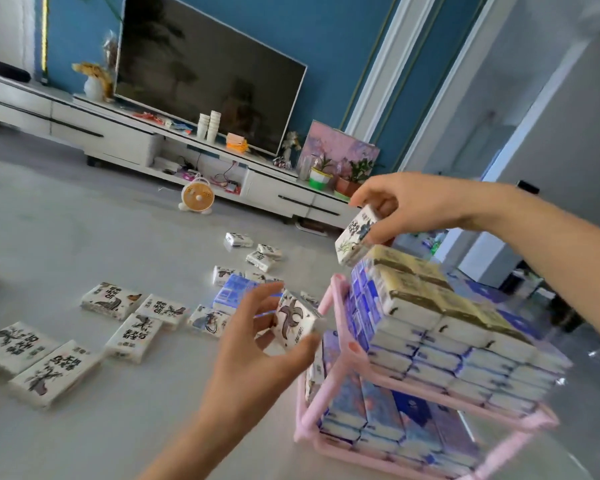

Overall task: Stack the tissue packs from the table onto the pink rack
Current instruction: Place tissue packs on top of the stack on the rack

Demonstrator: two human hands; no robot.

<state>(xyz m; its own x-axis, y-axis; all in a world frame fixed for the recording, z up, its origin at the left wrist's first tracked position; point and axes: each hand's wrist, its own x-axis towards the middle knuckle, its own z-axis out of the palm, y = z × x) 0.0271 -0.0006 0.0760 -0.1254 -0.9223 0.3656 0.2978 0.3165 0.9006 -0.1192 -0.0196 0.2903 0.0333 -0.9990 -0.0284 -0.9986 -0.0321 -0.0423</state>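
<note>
While pinched between thumb and fingers of left hand (257, 341), white tissue pack (296, 323) just beside pink rack (343, 315) corner post. Above: right hand (407, 206) gripping second pack (355, 239), tilted, touching top of rack's stack (413, 299). Beyond: loose packs (132, 336) flat on table (84, 237). Far: television (205, 81).

Grey table (66, 220) bears tissue packs (111, 301), pink rack (343, 317).

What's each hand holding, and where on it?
Left hand pinches a tissue pack by opposite edges, beside the pink rack. Right hand grips a second pack by its upper end, above the stack.
</note>
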